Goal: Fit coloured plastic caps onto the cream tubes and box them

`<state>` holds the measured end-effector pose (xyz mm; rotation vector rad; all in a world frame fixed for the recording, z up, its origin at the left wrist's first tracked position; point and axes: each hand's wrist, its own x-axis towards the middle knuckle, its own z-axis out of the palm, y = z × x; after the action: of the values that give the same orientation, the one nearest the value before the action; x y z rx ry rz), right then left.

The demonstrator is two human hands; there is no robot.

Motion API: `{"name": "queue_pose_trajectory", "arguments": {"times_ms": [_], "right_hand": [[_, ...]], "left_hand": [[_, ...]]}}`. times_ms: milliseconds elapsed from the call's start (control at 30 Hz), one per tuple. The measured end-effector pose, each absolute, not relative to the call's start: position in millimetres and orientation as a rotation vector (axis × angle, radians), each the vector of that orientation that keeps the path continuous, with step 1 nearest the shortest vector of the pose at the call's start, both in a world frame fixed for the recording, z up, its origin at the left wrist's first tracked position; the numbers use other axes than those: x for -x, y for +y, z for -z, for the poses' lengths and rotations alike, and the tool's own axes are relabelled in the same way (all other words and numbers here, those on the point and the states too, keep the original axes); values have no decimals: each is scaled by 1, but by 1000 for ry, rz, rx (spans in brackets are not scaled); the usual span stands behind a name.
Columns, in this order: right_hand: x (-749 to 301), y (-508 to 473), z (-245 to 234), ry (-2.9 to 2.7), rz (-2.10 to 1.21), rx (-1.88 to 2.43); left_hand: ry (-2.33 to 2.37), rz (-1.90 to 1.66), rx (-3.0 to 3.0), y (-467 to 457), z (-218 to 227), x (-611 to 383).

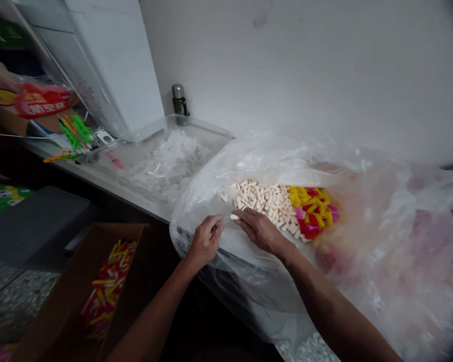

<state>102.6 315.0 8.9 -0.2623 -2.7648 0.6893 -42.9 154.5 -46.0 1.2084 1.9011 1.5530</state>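
My left hand pinches a small see-through plastic piece, partly hidden by the fingers. Facing it, my right hand holds a cream-white rod-shaped plug between thumb and fingers, its end pointing left. A narrow gap separates the two pieces. Just beyond my right hand lies a heap of similar cream plugs on a large see-through plastic bag. Beside that heap, to the right, are yellow, red and pink plastic tubes.
A see-through tray holds many translucent pieces. A flask stands by the wall. On the lower left, a cardboard box contains coloured pieces. Green and orange items lie at the table's left end.
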Motion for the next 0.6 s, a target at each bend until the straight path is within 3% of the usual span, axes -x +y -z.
{"name": "queue_pose_trajectory", "arguments": {"times_ms": [167,367,467,600], "right_hand": [[-104,310,-14,-2945,-455,244],[-119,307,-17,-2849,-630,255],[-141,335,-20,-2729,-580,529],[-171,397,-26,-2644,-161,1163]], "left_hand": [[1923,-1486,-1416,156,49,41],[1872,-1447,-1401,162,50,33],[1858,-1460,-1200,163,49,31],[1810,-1480,-1009,160,48,32]]}}
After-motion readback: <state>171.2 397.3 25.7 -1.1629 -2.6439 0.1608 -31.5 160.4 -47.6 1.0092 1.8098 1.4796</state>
